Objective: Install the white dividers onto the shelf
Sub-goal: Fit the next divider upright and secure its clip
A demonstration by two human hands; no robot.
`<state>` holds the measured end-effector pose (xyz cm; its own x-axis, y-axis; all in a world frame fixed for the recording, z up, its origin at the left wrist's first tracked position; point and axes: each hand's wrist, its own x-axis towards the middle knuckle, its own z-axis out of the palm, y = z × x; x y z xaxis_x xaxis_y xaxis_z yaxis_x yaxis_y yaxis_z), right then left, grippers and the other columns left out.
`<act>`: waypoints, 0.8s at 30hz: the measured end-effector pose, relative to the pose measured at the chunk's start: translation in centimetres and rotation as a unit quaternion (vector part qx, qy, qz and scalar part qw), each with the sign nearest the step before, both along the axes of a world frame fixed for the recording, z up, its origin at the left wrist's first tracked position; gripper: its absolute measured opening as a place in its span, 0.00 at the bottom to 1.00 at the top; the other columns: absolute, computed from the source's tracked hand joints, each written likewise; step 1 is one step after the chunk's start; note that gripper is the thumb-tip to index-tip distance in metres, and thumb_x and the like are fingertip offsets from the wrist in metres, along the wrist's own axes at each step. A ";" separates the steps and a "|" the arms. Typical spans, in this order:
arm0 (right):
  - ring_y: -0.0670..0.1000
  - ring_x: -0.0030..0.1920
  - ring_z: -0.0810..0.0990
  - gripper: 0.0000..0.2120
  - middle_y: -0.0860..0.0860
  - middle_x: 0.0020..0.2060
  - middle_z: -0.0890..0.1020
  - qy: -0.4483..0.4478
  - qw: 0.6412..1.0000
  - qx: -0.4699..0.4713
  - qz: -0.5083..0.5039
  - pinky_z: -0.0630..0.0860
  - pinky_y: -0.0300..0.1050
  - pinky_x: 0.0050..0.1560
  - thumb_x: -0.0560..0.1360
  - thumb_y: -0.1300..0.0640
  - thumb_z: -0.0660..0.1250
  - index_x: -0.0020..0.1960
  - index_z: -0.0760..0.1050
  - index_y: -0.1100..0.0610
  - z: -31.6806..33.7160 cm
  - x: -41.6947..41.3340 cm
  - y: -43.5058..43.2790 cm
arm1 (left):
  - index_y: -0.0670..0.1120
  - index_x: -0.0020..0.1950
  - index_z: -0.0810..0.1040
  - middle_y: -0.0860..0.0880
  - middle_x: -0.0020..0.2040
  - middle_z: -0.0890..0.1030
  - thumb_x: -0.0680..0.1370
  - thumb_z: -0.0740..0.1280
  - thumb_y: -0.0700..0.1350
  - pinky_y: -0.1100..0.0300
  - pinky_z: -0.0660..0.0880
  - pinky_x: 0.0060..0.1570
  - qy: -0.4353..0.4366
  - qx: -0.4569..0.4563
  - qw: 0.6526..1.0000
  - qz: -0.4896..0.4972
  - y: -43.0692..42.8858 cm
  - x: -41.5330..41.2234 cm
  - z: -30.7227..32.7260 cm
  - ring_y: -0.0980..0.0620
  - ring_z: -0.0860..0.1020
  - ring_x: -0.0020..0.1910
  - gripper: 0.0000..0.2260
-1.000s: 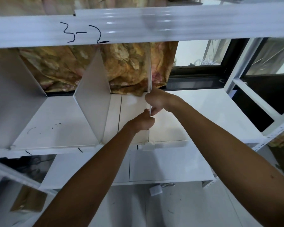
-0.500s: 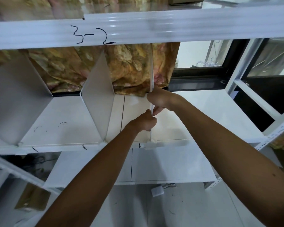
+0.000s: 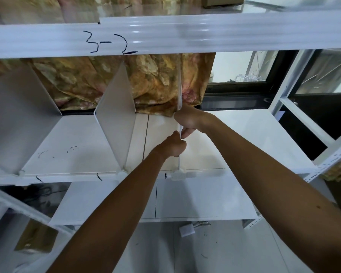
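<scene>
Three dividers (image 3: 114, 123) on shelf (image 3: 244, 138)

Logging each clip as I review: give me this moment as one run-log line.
stage: seating third divider | left hand: gripping front edge, lower | right hand: gripping edge, higher | base in front clip | two dividers already standing

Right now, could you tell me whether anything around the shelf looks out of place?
A small white clip-like piece lies loose on the floor below the shelf. Pen scribbles mark the shelf board.
</scene>
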<state>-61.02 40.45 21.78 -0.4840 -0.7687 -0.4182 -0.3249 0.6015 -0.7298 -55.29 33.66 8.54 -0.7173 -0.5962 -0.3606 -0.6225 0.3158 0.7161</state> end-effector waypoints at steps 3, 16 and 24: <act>0.65 0.50 0.84 0.27 0.64 0.62 0.76 0.009 1.000 0.000 0.006 0.84 0.57 0.50 0.79 0.62 0.64 0.75 0.58 0.59 -0.1 0.1 -0.4 | 0.49 0.69 0.66 0.45 0.58 0.77 0.69 0.55 0.46 0.47 0.82 0.52 0.003 0.005 1.000 0.004 -0.1 0.0 0.0 0.47 0.79 0.53 0.27; 0.67 0.51 0.83 0.25 0.60 0.47 0.78 -0.019 0.999 -0.025 0.017 0.83 0.62 0.46 0.78 0.66 0.62 0.73 0.59 0.59 -0.8 -0.3 0.2 | 0.44 0.69 0.62 0.38 0.55 0.77 0.75 0.55 0.45 0.44 0.80 0.53 0.016 -0.001 1.000 0.004 1.1 0.8 0.6 0.43 0.79 0.51 0.22; 0.63 0.51 0.80 0.08 0.57 0.46 0.81 -0.003 0.999 -0.050 0.016 0.83 0.50 0.45 0.79 0.64 0.60 0.49 0.66 0.52 -1.3 -0.7 0.6 | 0.41 0.74 0.57 0.42 0.52 0.77 0.83 0.56 0.43 0.48 0.78 0.54 0.010 -0.022 1.000 -0.008 1.2 0.5 0.7 0.49 0.77 0.44 0.20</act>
<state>-61.70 41.03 20.44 -0.4566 -0.8216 -0.3413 -0.3376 0.5150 -0.7880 -54.81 34.84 9.27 -0.7333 -0.6002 -0.3195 -0.6029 0.3568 0.7136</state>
